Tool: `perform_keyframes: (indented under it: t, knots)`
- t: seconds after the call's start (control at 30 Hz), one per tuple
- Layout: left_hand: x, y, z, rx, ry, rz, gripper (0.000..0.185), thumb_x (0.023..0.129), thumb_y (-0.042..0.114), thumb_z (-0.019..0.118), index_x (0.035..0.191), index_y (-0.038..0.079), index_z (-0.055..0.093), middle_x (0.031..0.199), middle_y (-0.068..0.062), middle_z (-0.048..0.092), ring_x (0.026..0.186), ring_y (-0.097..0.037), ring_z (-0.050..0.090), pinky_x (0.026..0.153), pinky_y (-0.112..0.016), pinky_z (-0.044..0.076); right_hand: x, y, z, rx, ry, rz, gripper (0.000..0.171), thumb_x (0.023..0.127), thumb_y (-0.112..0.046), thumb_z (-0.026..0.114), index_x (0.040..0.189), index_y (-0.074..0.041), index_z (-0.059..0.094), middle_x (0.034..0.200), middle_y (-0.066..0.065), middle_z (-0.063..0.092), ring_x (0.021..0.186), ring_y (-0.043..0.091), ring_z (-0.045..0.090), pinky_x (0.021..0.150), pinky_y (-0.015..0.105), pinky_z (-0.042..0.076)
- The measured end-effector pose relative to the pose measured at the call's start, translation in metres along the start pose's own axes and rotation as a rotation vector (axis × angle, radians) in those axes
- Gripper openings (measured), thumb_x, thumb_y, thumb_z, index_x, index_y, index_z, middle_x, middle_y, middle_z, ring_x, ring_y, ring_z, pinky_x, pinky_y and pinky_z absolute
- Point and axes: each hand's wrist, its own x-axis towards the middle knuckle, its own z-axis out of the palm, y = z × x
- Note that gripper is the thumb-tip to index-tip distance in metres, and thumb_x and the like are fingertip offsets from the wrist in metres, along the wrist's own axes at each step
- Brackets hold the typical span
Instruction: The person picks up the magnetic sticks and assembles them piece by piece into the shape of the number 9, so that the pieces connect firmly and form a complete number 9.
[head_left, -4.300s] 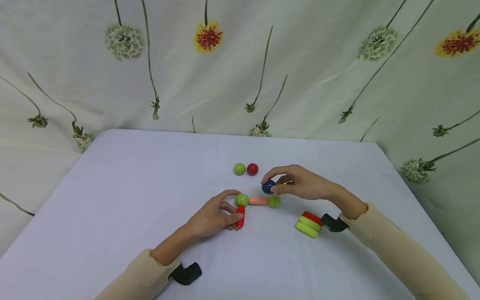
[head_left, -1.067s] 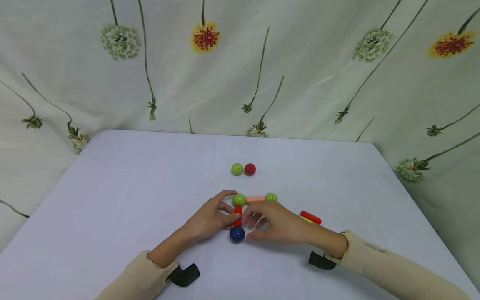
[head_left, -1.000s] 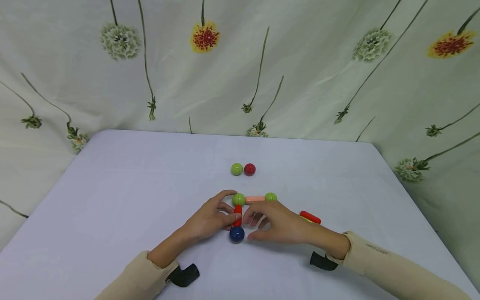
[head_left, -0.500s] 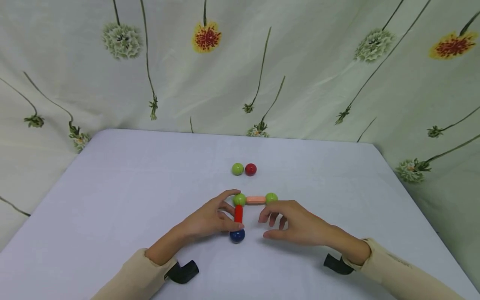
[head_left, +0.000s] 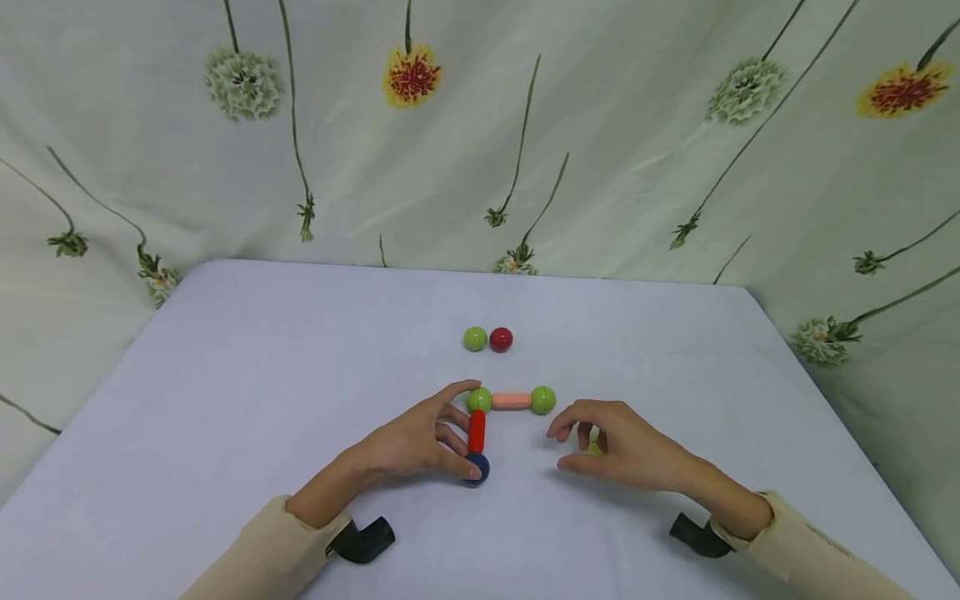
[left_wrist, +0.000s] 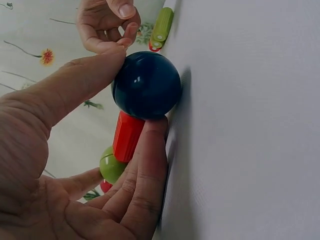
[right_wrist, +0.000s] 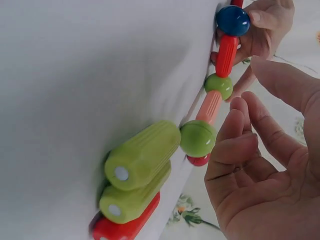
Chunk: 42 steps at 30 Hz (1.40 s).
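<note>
Right, I see my left hand [head_left: 408,446] pinching the blue ball [head_left: 477,469] under the red rod [head_left: 476,430] (long axis pointing away), right hand [head_left: 626,450] loosely spread nearby, stacked rods [right_wrist: 137,172] beneath it on the table [head_left: 262,375].

text: none legible | labels: none | numbers: none (toy pieces and cloth carry no readable marks)

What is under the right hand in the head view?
The right hand hovers over stacked sticks; only a green sliver shows there. The right wrist view reveals two green sticks atop a red stick.
</note>
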Motion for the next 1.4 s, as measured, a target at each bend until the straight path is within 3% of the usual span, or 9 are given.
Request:
perform_keyframes:
  t: [0.33, 0.5, 0.73, 1.03, 1.4]
  knots:
    - [-0.001, 0.001, 0.001, -0.021, 0.001, 0.000, 0.095, 0.069, 0.017, 0.083, 0.144, 0.029, 0.026, 0.120, -0.011, 0.051, 0.090, -0.016, 0.064, 0.080, -0.032, 0.050, -0.013, 0.017, -0.007, -0.016, 0.053, 0.037, 0.027, 0.080, -0.028, 0.074, 0.104, -0.022, 0.064, 0.097, -0.006, 0.064, 0.075, 0.008, 0.055, 0.059, 0.020, 0.044]
    - [-0.002, 0.001, 0.001, -0.027, 0.007, -0.005, 0.095, 0.068, 0.016, 0.083, 0.144, 0.030, 0.026, 0.121, -0.011, 0.049, 0.090, -0.017, 0.064, 0.079, -0.031, 0.050, -0.018, 0.023, -0.010, -0.008, 0.072, 0.034, 0.026, 0.080, -0.026, 0.074, 0.103, -0.020, 0.064, 0.094, -0.004, 0.064, 0.075, 0.013, 0.055, 0.062, 0.020, 0.045]
    - [-0.001, 0.000, 0.002, -0.012, 0.014, -0.007, 0.095, 0.068, 0.017, 0.084, 0.143, 0.030, 0.027, 0.120, -0.010, 0.047, 0.090, -0.015, 0.065, 0.079, -0.030, 0.049, -0.025, 0.032, -0.012, -0.004, 0.091, 0.022, 0.027, 0.079, -0.022, 0.076, 0.103, -0.019, 0.064, 0.092, -0.004, 0.063, 0.072, 0.009, 0.053, 0.059, 0.020, 0.044]
    - [0.000, 0.001, 0.002, 0.000, 0.021, -0.016, 0.095, 0.068, 0.018, 0.084, 0.143, 0.031, 0.027, 0.120, -0.009, 0.047, 0.089, -0.015, 0.065, 0.079, -0.031, 0.049, -0.036, 0.032, -0.016, 0.017, 0.067, 0.059, 0.025, 0.079, -0.029, 0.075, 0.100, -0.022, 0.063, 0.091, -0.006, 0.063, 0.073, 0.013, 0.054, 0.058, 0.021, 0.043]
    - [0.000, 0.001, 0.002, 0.006, 0.019, -0.016, 0.095, 0.068, 0.019, 0.084, 0.143, 0.031, 0.027, 0.120, -0.009, 0.048, 0.088, -0.015, 0.066, 0.080, -0.031, 0.048, -0.038, 0.037, -0.012, -0.007, 0.080, 0.045, 0.024, 0.079, -0.022, 0.076, 0.099, -0.022, 0.063, 0.090, -0.007, 0.063, 0.073, 0.012, 0.054, 0.058, 0.020, 0.044]
